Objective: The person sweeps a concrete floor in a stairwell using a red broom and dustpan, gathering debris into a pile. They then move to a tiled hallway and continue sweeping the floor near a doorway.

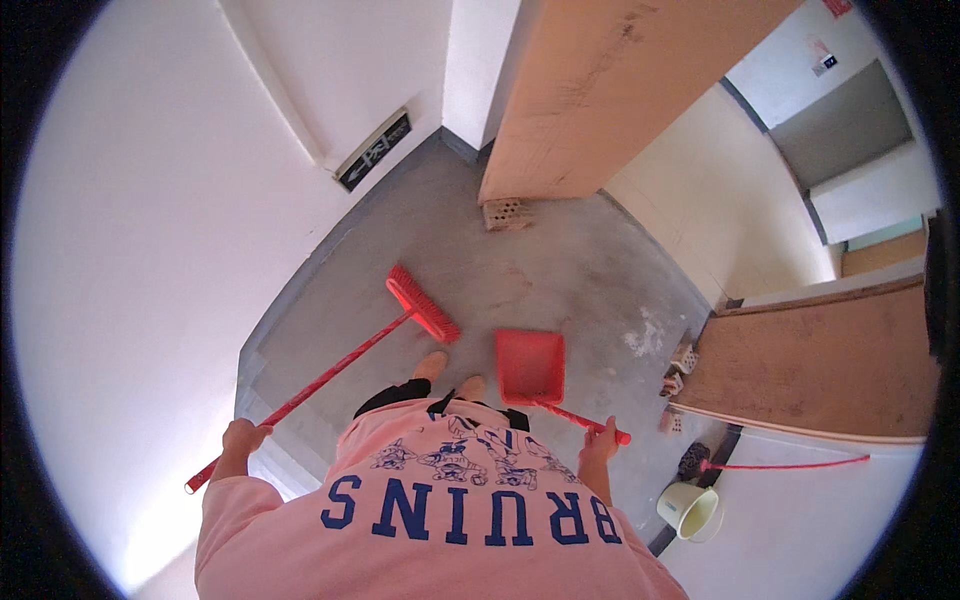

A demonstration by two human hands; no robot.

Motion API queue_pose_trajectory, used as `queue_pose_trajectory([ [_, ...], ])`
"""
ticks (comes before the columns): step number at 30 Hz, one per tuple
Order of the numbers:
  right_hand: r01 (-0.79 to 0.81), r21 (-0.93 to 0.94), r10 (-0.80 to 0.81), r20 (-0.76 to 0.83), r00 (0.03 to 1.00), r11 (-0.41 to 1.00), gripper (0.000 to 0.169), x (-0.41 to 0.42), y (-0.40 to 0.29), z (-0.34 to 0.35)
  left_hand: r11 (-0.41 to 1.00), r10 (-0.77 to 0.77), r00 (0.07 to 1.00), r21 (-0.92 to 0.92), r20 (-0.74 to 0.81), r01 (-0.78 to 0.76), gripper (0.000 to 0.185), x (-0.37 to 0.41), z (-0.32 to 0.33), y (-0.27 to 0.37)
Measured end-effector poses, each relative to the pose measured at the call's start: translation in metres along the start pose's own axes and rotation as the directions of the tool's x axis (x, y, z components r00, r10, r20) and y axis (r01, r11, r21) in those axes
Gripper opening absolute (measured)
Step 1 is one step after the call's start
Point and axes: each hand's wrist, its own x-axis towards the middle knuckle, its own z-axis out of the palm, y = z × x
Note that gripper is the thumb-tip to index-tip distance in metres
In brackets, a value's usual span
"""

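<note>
My left hand (245, 436) grips the red handle of a push-style broom (322, 381) near its upper end. The broom's red bristle head (422, 304) is at the floor, ahead and a little left of my feet. In my right hand (598, 444) is the short red handle of a dustpan (529, 365), held close to the handle's end. The dustpan's tray lies to the right of my feet, its wide mouth facing away from me. Some dark debris shows at the back of the tray. Broom head and dustpan are apart.
Grey concrete floor (517, 277) stretches ahead. A perforated brick (508, 214) sits at the foot of a wooden door (600, 105); more bricks (684, 358) lie by another door (810, 360). At right stand a pale bucket (686, 508) and a red-handled mop (787, 466). An exit sign (373, 150) hangs low on the left wall.
</note>
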Motion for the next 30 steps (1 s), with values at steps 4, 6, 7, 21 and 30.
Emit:
queue_pose_trajectory([
  [4, 0.024, -0.054, -0.022, 0.044, 0.999, 0.998, 0.020, 0.004, 0.001, 0.013, 1.000, -0.014, 0.998, -0.010, -0.066, 0.014, 0.053, -0.047, 0.012, 0.005],
  [6, 0.027, -0.053, -0.023, 0.069, 0.997, 0.998, 0.020, 0.011, 0.003, 0.017, 1.000, -0.017, 0.998, -0.022, -0.068, 0.015, 0.054, -0.061, 0.015, 0.007],
  [7, 0.031, -0.056, -0.026, 0.100, 0.995, 0.998, 0.019, 0.014, 0.005, 0.018, 0.999, -0.030, 0.998, -0.014, -0.057, 0.029, 0.053, -0.065, 0.016, 0.009],
  [21, 0.048, 0.056, -0.050, 0.029, 0.998, 0.997, 0.023, -0.027, -0.020, 0.023, 0.957, 0.254, 0.947, -0.093, -0.196, -0.276, 0.054, 0.035, -0.070, 0.142],
  [30, 0.014, 0.043, -0.012, -0.051, 0.999, 0.999, 0.033, -0.049, -0.014, -0.009, 0.900, 0.391, 0.920, -0.197, -0.033, -0.390, 0.045, 0.077, -0.103, 0.242],
])
